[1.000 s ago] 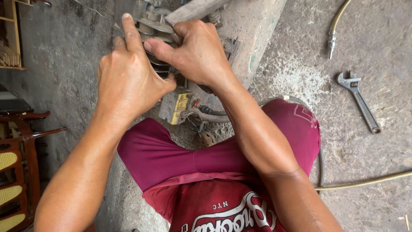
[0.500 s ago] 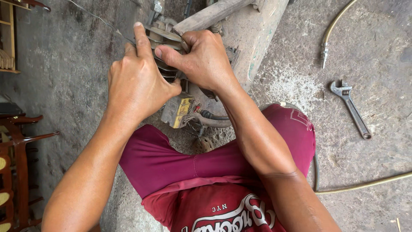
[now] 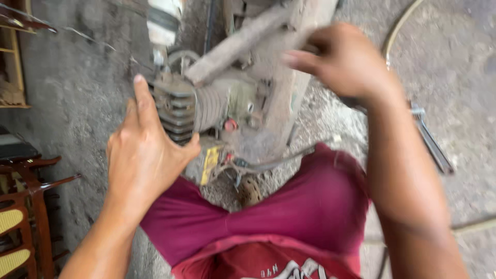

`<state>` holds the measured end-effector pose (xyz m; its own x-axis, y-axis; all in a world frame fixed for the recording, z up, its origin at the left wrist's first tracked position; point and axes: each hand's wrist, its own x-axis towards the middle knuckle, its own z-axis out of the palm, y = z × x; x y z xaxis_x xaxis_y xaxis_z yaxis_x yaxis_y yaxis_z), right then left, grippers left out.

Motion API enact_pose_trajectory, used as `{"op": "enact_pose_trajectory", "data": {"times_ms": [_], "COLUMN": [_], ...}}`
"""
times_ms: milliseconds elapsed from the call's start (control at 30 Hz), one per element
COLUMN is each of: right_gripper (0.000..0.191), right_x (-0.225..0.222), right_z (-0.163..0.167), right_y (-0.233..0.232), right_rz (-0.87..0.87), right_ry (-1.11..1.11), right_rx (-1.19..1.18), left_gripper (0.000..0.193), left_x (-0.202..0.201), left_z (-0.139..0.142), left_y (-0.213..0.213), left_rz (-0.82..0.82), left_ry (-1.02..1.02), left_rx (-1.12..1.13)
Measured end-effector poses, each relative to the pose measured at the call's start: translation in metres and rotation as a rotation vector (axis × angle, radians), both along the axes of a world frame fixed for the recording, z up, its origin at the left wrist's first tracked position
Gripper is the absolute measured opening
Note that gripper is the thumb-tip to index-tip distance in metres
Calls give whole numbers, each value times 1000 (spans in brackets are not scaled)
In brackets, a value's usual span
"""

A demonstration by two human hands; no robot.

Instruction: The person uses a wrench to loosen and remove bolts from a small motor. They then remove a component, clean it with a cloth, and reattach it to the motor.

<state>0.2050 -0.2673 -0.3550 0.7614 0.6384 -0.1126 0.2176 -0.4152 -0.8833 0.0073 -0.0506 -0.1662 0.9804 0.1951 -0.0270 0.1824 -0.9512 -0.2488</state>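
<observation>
My left hand (image 3: 142,160) rests its fingers flat against the side of the engine (image 3: 206,111), thumb out near the lower fins; the grip is open, pressing rather than clasping. My right hand (image 3: 346,64) is off the engine, up beside the wooden post (image 3: 289,93). It is blurred, fingers loosely spread and holding nothing that I can see.

The engine sits between my knees on the concrete floor (image 3: 77,103), a small finned cylinder with a grey bar (image 3: 232,44) slanting up from its top. A yellow tag (image 3: 210,164) and tangled wires (image 3: 243,166) hang below it, just above my maroon shorts (image 3: 289,217).

A wrench (image 3: 431,142) lies on the floor just past my right forearm. Wooden chairs (image 3: 26,206) stand at the far left.
</observation>
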Motion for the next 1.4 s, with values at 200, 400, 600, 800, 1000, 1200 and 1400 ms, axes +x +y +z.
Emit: {"op": "enact_pose_trajectory", "data": {"times_ms": [200, 400, 600, 800, 1000, 1200, 1400], "right_gripper": [38, 18, 21, 28, 12, 16, 18], "right_x": [-31, -105, -123, -110, -60, -45, -74], "right_z": [-150, -272, -307, -284, -215, -69, 95], "right_y": [-89, -94, -88, -99, -137, -123, -42], "right_rz": [-494, -839, -832, -963, -756, -604, -240], "right_ry": [314, 431, 293, 630, 543, 240, -17], "right_rx": [-117, 157, 35, 256, 646, 606, 706], "left_gripper": [108, 116, 121, 112, 130, 72, 42], "left_x": [10, 15, 10, 4, 2, -11, -20], "left_z": [0, -5, -9, -6, 11, 31, 33], "left_y": [-3, -10, -2, 11, 25, 80, 97], "left_rz": [1, 93, 180, 23, -15, -336, -549], "left_ry": [62, 102, 190, 104, 88, -100, -470], "left_rx": [113, 228, 258, 95, -77, -606, -743]}}
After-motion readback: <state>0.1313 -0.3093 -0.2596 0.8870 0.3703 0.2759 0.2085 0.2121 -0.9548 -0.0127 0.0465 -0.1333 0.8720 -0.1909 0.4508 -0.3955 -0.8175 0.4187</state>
